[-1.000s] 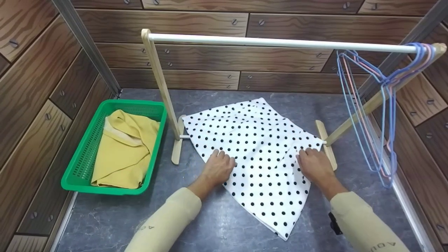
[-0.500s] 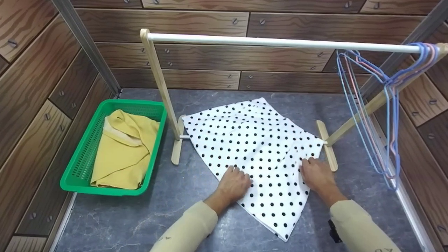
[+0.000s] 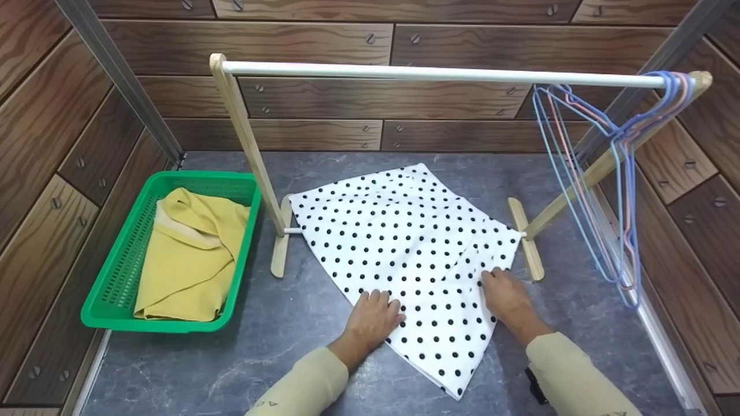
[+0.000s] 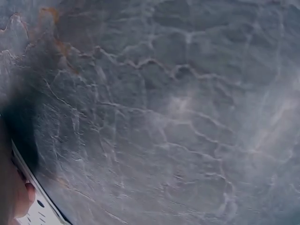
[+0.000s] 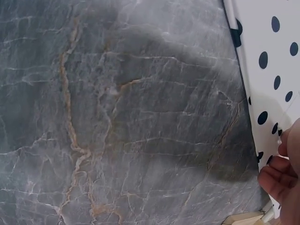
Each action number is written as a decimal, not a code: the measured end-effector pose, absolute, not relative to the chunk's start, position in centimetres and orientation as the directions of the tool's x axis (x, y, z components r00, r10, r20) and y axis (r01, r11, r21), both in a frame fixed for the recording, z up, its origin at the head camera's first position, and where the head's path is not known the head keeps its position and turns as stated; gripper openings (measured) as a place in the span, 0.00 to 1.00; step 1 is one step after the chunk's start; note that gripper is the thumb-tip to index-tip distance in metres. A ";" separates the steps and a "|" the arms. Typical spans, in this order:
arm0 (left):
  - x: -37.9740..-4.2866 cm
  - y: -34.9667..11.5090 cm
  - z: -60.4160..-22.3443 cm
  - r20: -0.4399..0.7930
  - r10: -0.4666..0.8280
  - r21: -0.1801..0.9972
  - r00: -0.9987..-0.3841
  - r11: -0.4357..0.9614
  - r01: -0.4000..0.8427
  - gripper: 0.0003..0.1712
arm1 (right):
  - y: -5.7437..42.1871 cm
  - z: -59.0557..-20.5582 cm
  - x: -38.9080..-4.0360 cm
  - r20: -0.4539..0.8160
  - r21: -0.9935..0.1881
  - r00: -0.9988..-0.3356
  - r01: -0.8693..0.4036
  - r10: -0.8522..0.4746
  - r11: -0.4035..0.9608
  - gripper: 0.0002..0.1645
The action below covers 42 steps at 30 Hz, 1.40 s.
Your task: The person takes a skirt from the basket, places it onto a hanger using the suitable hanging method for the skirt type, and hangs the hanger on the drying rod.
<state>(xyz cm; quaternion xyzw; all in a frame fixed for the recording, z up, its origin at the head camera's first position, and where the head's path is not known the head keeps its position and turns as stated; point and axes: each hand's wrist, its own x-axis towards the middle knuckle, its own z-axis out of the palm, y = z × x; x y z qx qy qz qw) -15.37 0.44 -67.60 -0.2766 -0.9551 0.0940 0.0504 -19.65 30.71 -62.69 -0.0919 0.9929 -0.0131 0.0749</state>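
A white cloth with black dots [image 3: 399,231] lies spread on the grey marbled surface, one pointed corner towards me. On its left edge rests my left hand [image 3: 372,318], fingers reaching forward over the dots. My right hand [image 3: 509,303] touches the opposite edge with loosely bent fingers, beside a shallow crease. Close up in the right wrist view, its fingertips [image 5: 272,180] lie right at the cloth's border. Only a bit of the left hand [image 4: 18,197] and a cloth edge [image 4: 44,201] show in the left wrist view.
A rack with a white rail [image 3: 433,73] and wooden legs stands over the cloth's far part. Blue and pink hangers [image 3: 621,138] hang at its right end. At left, a green basket [image 3: 92,294] holds folded yellow cloth [image 3: 191,266]. Wood-patterned walls [image 3: 312,98] enclose the area.
Both hands have slid along the cloth towards me, the left also inward to the right. The cloth keeps its place and shape. The head view has shifted slightly.
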 end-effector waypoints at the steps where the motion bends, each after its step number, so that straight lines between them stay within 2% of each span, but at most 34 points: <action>1: -15.5 0.3 -67.6 0.045 0.543 -0.210 -0.839 0.826 0.523 0.24 | 30.6 -62.6 -19.5 -0.150 -0.039 -0.972 -0.179 -0.182 0.983 0.07; 7: -16.1 -1.9 -67.7 0.061 0.581 -0.209 -0.811 0.802 0.559 0.22 | 29.6 -62.5 -18.8 -0.226 -0.024 -0.957 -0.180 -0.181 0.983 0.04; 13: -16.9 -4.8 -67.7 0.068 0.579 -0.166 -0.812 0.809 0.563 0.19 | 27.6 -62.2 -18.6 -0.308 -0.021 -0.928 -0.215 -0.211 0.976 0.02; 20: -17.4 -7.4 -67.1 0.049 0.583 -0.166 -0.811 0.806 0.569 0.15 | 25.4 -61.7 -18.5 -0.372 -0.054 -0.907 -0.190 -0.196 0.980 0.09; 25: -17.0 -8.0 -65.9 0.045 0.596 -0.102 -0.802 0.801 0.590 0.14 | 23.4 -62.1 -17.7 -0.329 -0.106 -0.919 -0.191 -0.216 0.976 0.12; 31: -15.5 -6.9 -65.2 0.160 0.693 -0.003 -0.702 0.712 0.702 0.14 | 20.0 -62.9 -16.5 -0.257 -0.148 -0.937 -0.204 -0.236 0.968 0.16; 37: -12.8 -7.2 -65.9 0.193 0.796 -0.055 -0.573 0.592 0.804 0.18 | 17.2 -63.3 -15.7 -0.159 -0.124 -0.933 -0.304 -0.322 0.945 0.13; 42: -11.0 -8.9 -67.7 0.272 0.803 -0.070 -0.530 0.565 0.822 0.19 | 16.3 -63.5 -15.6 -0.079 -0.083 -0.941 -0.322 -0.328 0.943 0.13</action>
